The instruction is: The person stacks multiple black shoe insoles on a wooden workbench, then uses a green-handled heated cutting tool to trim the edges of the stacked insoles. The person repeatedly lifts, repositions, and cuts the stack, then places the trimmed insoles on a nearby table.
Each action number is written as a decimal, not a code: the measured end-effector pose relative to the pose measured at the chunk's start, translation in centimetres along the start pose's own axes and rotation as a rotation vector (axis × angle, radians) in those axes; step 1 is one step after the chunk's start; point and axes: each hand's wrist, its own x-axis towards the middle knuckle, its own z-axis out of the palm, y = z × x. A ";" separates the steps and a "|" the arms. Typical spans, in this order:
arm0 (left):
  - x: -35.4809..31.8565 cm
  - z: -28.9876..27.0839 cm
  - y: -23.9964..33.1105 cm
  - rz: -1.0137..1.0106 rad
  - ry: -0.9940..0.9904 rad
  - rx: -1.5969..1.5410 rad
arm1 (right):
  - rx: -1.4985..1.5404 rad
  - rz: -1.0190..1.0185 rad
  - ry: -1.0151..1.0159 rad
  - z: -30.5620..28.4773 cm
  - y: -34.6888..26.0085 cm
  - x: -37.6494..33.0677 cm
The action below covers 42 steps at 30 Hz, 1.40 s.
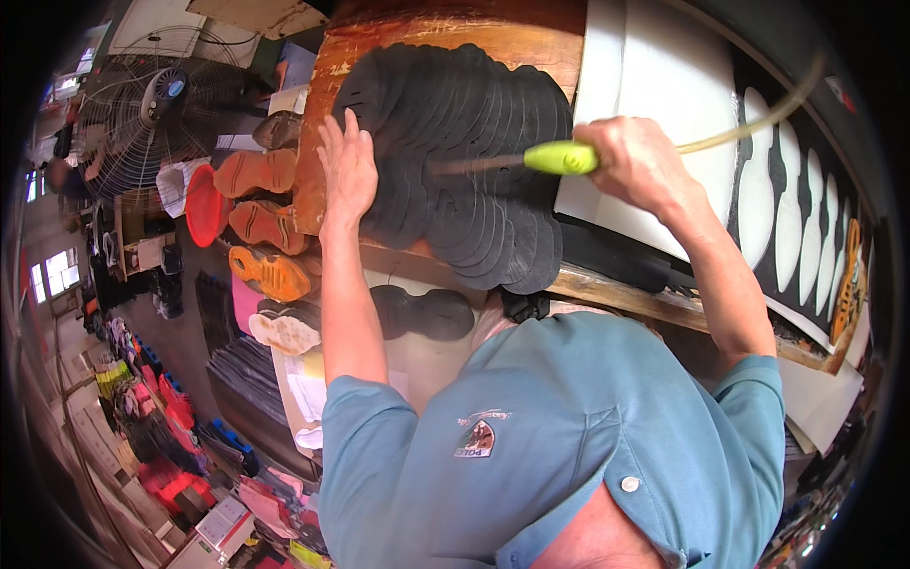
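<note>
Many black shoe soles [474,199] lie fanned out, overlapping one another in rows on a worn wooden tabletop [455,21]. My left hand [349,169] rests against the left side of these soles, its fingers stretched out and apart. My right hand [637,163] is closed round a green-handled tool [561,157], held over the right part of the soles. A thin, motion-blurred tip points left from the handle across them; its exact kind and whether it touches I cannot tell. Behind my right hand a yellowish translucent hose [749,126] curves up to the right.
White sheet material [654,95] covers the table to the right, with white sole-shaped pieces [758,180] beyond it. Orange-brown soles [256,174], a red round dish [205,206] and a large fan [156,100] are on the left. More dark soles [417,313] lie near my body.
</note>
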 end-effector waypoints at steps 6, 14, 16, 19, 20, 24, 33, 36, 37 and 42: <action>0.2 -0.3 -0.1 -0.055 -0.025 0.056 | -0.035 0.156 0.083 0.0 0.6 -0.1; 0.6 0.5 0.1 0.009 0.047 0.164 | -0.082 0.153 -0.031 -1.5 1.9 -2.7; 0.4 0.7 0.1 0.039 0.041 0.205 | -0.091 0.161 -0.107 -2.3 2.3 -3.7; 0.1 1.0 0.1 0.088 0.056 0.247 | -0.089 0.287 0.028 -3.7 3.3 -4.9; 0.1 1.1 0.2 0.125 0.070 0.253 | -0.091 0.245 -0.017 -3.8 3.3 -5.3; 0.3 1.6 0.4 0.231 0.132 0.256 | -0.059 0.271 -0.040 -4.1 3.6 -6.6; -0.3 1.2 1.8 0.248 0.053 0.211 | -0.031 0.256 0.023 -4.2 3.9 -8.1; -0.3 1.4 2.2 0.251 0.062 0.246 | -0.032 0.194 -0.073 -3.6 3.7 -7.5; -0.3 1.4 2.2 0.254 0.053 0.246 | -0.060 0.232 -0.007 -3.3 3.6 -7.1; -0.2 1.6 2.0 0.267 0.059 0.246 | -0.086 0.282 -0.012 -2.3 3.0 -4.9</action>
